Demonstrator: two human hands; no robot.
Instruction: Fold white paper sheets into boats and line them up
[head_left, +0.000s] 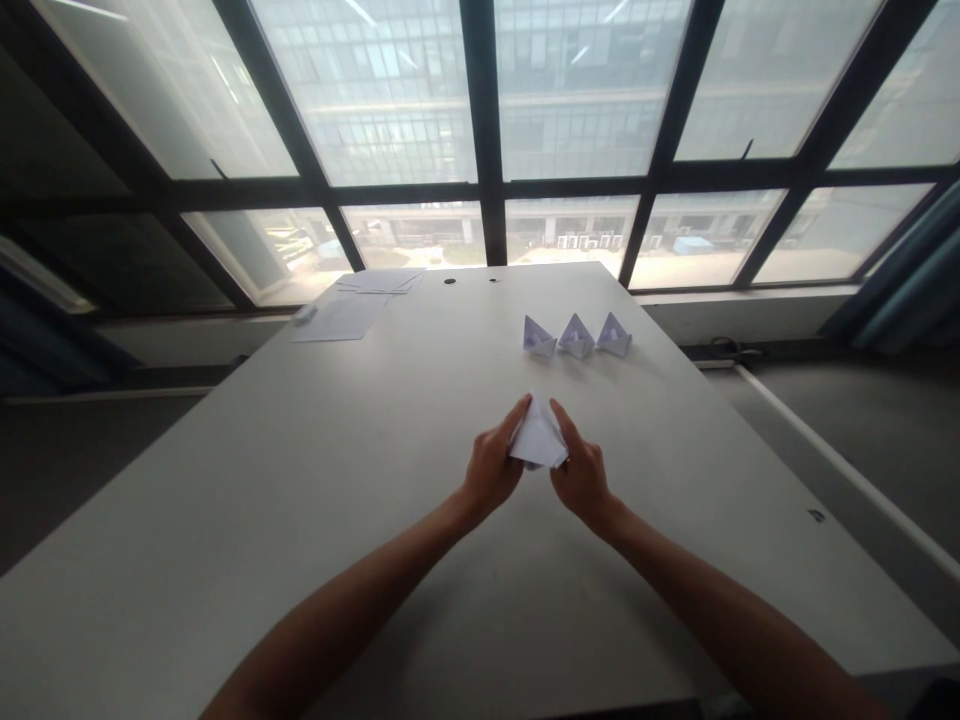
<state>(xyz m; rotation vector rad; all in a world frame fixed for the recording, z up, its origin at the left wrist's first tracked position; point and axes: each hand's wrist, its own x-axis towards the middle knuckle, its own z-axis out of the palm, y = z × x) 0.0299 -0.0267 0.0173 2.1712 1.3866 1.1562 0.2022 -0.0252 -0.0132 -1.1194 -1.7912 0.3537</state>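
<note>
A folded white paper piece (538, 437), roughly triangular with its point away from me, is held between my two hands over the middle of the table. My left hand (495, 460) grips its left side, the index finger stretched along the edge. On the right side, my right hand (580, 466) closes on the lower corner, with a finger pointing up toward the tip. Beyond them three folded paper boats stand in a row: a left one (538, 338), a middle one (576, 338) and a right one (615, 336).
White paper sheets (341, 318) lie at the far left of the white table (300, 480). Two small dark spots show near its far edge. A black-framed window (487, 120) rises behind, with blue curtains at both sides. A small dark mark is at the right edge.
</note>
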